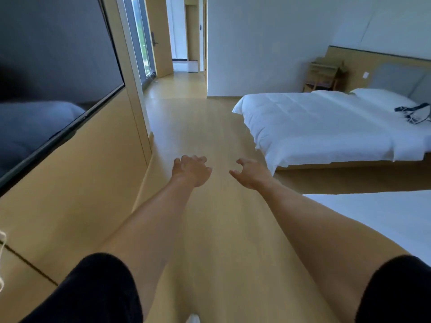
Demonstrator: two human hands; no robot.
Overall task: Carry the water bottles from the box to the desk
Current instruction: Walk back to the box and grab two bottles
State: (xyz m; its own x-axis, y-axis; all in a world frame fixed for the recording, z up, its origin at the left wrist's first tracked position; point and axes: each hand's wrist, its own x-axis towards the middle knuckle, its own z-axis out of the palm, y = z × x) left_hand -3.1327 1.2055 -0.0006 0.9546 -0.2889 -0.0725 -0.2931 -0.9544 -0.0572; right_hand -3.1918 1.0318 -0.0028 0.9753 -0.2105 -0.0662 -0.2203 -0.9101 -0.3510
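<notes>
While both of our bare arms reach forward over the pale wooden plank floor point(210, 127), neither hand carries anything. Our left hand point(190, 170) hangs palm down with its fingers loosely curled and relaxed, gripping nothing. Our right hand point(250, 173) sits just beside it, a little apart, with the thumb spread to the left and the fingers loosely bent, also holding nothing. Short black sleeves point(93, 292) cover our upper arms at the near edge of the view.

We cannot see any water bottles, box or counter from where we look, so we cannot tell where they are.

On the left, a large dark flat television screen point(53, 66) hangs on a light wooden wall panel point(77, 183) and reflects a blurred shape of bedding. On the right stands a low bed with a white quilted duvet point(321, 127) and a white pillow point(377, 95) at its far end. A dark strapped object point(414, 113) lies on the duvet near the pillow; we cannot tell what it is. A light wooden headboard with grey padded panels point(396, 73) runs behind the bed, and a small wooden chair point(324, 74) stands at the far corner beside it. The corner of a second white bed point(384, 217) shows nearer on the right. Far ahead, the floor leads into a narrow hallway with a wooden door point(161, 36).
</notes>
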